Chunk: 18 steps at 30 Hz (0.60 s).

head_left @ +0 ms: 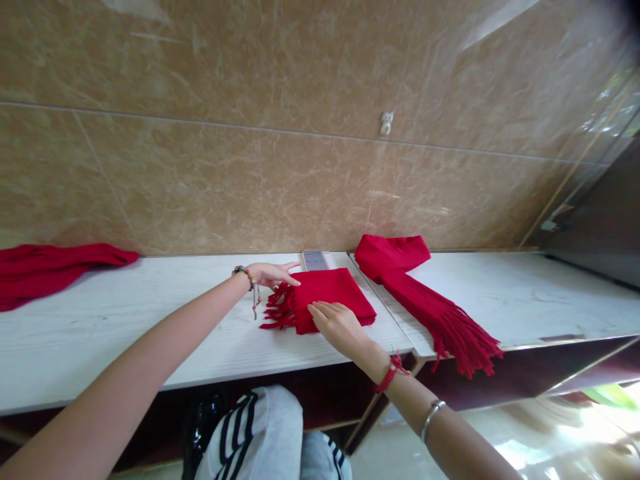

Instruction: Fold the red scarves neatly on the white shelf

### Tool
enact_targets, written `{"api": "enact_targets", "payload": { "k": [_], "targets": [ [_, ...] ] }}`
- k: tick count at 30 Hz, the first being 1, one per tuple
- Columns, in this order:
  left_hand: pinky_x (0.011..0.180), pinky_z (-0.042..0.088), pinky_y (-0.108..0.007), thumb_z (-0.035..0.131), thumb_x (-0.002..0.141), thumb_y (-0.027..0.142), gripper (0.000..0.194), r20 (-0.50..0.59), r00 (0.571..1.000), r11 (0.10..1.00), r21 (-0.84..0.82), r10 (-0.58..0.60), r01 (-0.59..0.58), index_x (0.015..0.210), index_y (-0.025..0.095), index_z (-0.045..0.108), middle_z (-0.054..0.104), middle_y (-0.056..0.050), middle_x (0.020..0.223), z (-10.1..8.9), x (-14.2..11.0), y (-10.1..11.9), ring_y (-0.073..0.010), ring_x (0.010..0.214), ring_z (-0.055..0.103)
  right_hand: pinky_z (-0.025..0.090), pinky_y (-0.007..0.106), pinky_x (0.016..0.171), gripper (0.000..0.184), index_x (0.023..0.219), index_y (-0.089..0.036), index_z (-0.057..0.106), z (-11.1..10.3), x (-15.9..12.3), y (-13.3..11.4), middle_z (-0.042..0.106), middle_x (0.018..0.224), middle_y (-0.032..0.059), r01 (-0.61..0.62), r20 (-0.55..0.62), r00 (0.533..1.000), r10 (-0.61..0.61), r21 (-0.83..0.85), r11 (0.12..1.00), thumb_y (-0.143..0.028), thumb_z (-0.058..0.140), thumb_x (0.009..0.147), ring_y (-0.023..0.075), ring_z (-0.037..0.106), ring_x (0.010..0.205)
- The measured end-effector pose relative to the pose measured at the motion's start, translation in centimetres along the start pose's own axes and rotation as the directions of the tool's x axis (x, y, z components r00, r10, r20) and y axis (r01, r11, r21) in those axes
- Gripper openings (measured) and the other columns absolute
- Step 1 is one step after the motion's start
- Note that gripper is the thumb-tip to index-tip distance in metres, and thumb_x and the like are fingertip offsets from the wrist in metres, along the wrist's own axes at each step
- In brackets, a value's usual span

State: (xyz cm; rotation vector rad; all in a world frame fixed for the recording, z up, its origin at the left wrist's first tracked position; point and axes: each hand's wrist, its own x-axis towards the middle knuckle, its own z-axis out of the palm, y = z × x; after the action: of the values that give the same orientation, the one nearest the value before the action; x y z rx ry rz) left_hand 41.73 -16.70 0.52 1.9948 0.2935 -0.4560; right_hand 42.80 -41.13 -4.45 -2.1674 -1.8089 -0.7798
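Note:
A red fringed scarf (345, 290) lies folded into a flat rectangle on the white tabletop, its tassels toward the left. At its upper left corner, my left hand (273, 273) rests by the tassels with thumb and fingers apart. My right hand (340, 323) lies flat on the scarf's front part, fingers stretched out. Neither hand grips the cloth. Behind the folded scarf, a small flat card or phone-like thing (315, 260) lies against the wall, partly covered by the scarf.
To the right, another red scarf (415, 287) lies loosely bent, its fringe hanging over the front edge. More red cloth (55, 267) lies at the far left. A tiled wall (250, 187) bounds the white tabletop (190, 287). A small white figure (387, 123) is on the wall.

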Motion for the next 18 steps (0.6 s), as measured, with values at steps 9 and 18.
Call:
{"api": "enact_targets", "payload": {
  "k": [9,18],
  "targets": [
    [0.067,0.045,-0.025,0.052,0.073,0.010,0.083,-0.192,0.975,0.988,0.127,0.111,-0.087,0.142,0.019,0.007,0.064,-0.006,0.089,1.9,-1.0,0.3,-0.0148,0.075,0.060,0.049,0.028,0.077,0.022,0.097,-0.018,0.065,1.5,-1.3,-0.2,0.068,0.099,0.0088,-0.080,-0.127,0.987,0.100,0.152,0.985,-0.018,0.045,0.087,0.0175,0.063,0.089],
    [0.105,0.020,-0.043,0.042,0.087,0.033,0.056,-0.342,0.776,0.613,0.787,0.530,-0.072,0.138,0.018,0.026,0.018,-0.017,0.145,8.2,-2.5,0.2,-0.0281,0.132,0.020,0.035,0.042,0.099,0.034,0.119,-0.016,0.054,0.3,-1.8,3.6,0.055,0.124,0.0117,-0.233,0.035,0.972,0.231,0.145,0.962,-0.027,0.040,0.090,0.0218,0.046,0.119]
  ]
}}
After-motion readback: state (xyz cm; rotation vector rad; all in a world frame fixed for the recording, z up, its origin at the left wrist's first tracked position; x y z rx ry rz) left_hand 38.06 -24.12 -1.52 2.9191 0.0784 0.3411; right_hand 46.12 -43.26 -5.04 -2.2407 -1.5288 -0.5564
